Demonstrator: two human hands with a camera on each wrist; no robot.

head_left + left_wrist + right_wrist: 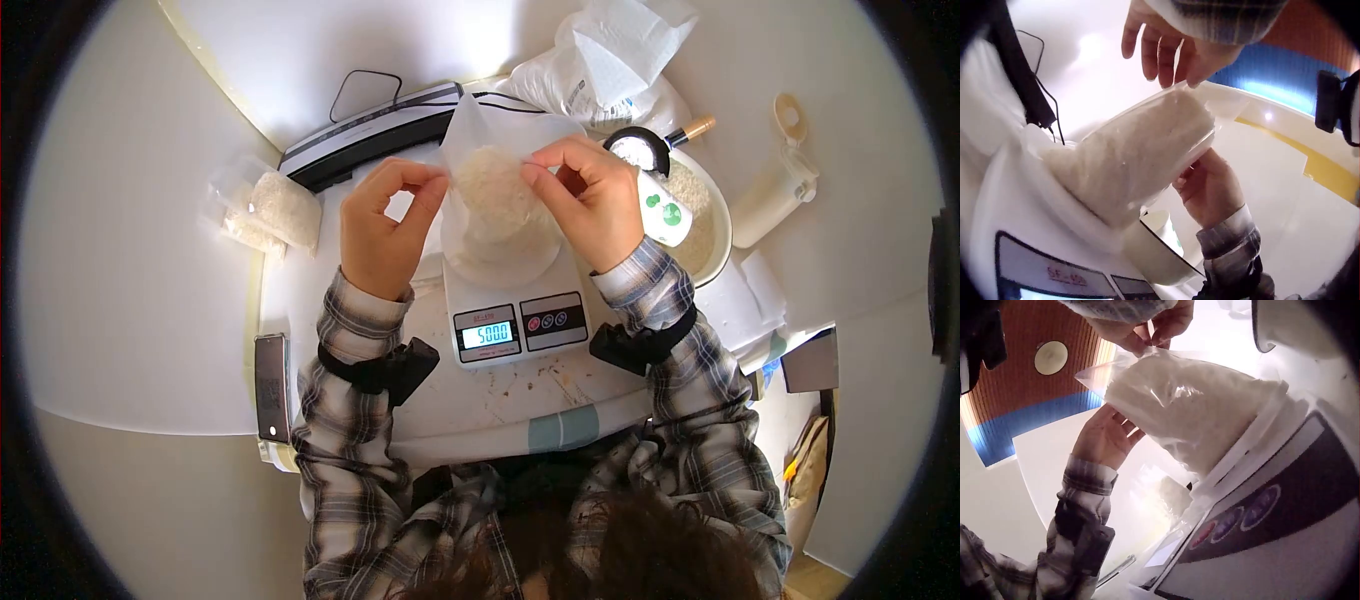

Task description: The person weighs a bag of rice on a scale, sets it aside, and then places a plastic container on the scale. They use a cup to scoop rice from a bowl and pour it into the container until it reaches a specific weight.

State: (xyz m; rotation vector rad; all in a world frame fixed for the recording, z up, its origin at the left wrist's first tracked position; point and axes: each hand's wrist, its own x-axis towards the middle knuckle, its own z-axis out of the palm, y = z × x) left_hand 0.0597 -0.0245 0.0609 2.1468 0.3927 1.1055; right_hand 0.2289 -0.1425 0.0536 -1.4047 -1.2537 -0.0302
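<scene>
A clear plastic bag of rice [495, 195] stands on the round plate of a white kitchen scale [465, 290], its mouth upward. The lit display [490, 335] reads 500.0. My left hand [385, 215] pinches the left side of the bag's top edge between thumb and fingertips. On the opposite side my right hand [600, 200] pinches that same edge. Both wrist views show the bag bulging with pale grain below the fingers, the left hand [1179, 53] and right hand [1213, 194] at either side of its top.
Behind the scale lies a long bag sealer [370, 130] with a cord. At right, a bowl [722, 250] of grain holds a paper cup [662, 212], beside a black wooden-handled scoop [640, 145]. A large white sack [610, 70] stands behind. Filled bags [285, 210] and a phone [271, 385] lie left.
</scene>
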